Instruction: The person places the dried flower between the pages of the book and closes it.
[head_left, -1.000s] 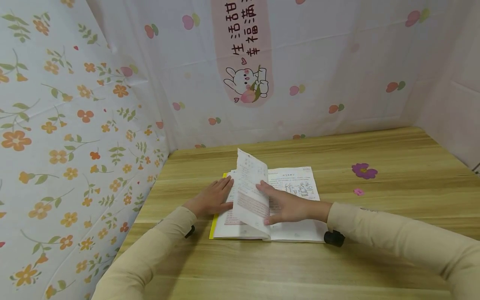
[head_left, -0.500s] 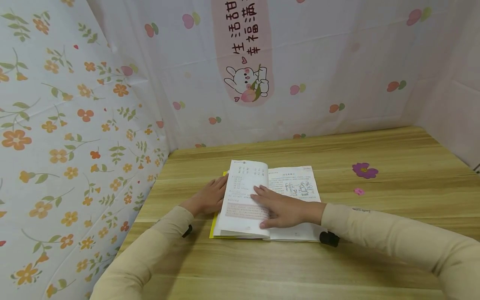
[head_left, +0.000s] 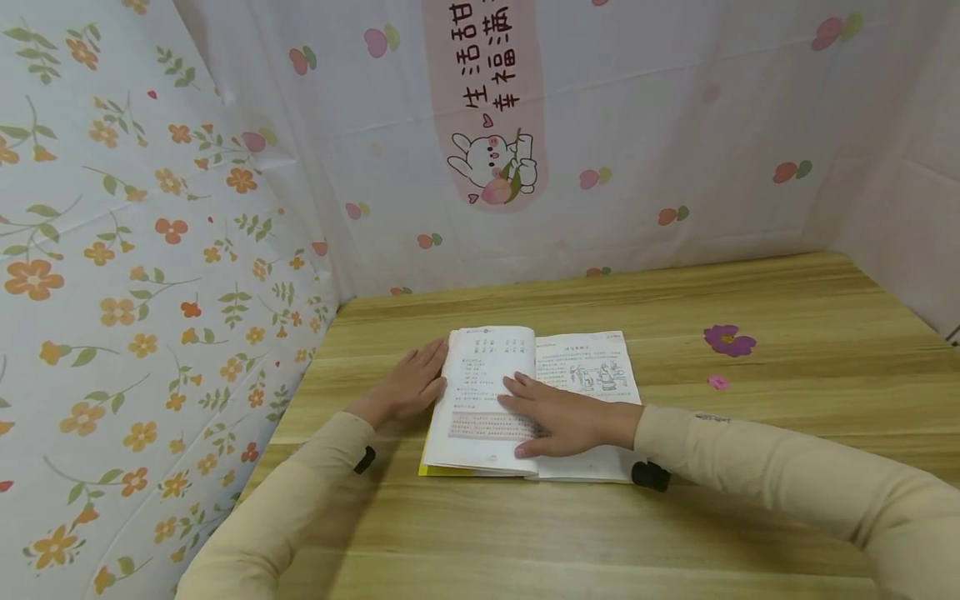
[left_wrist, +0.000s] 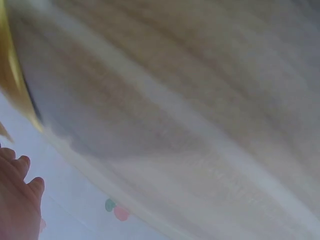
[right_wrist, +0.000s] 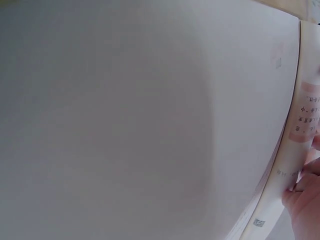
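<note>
An open book (head_left: 480, 375) with printed pages and a yellow cover edge lies on the wooden table. My right hand (head_left: 558, 417) rests with spread fingers on the left page near the spine, its wrist over the right page (head_left: 592, 367), which carries a line drawing. In the right wrist view the fingers (right_wrist: 306, 195) touch the curved page by the fold. At the book's left edge is my left hand (head_left: 405, 385), fingers extended, fingertips right at the page's side. The left wrist view catches that hand (left_wrist: 20, 195) only at the lower left corner.
A purple flower shape (head_left: 729, 340) and a smaller pink one (head_left: 717, 382) are on the wooden table (head_left: 600, 542), right of the book. Patterned cloth hangs behind (head_left: 637, 108) and along the left side (head_left: 150, 333).
The raised page has come down to the left and now lies flat. My right hand followed it slightly leftward, fingers spreading on it. The left hand slid out to the book's left edge.
</note>
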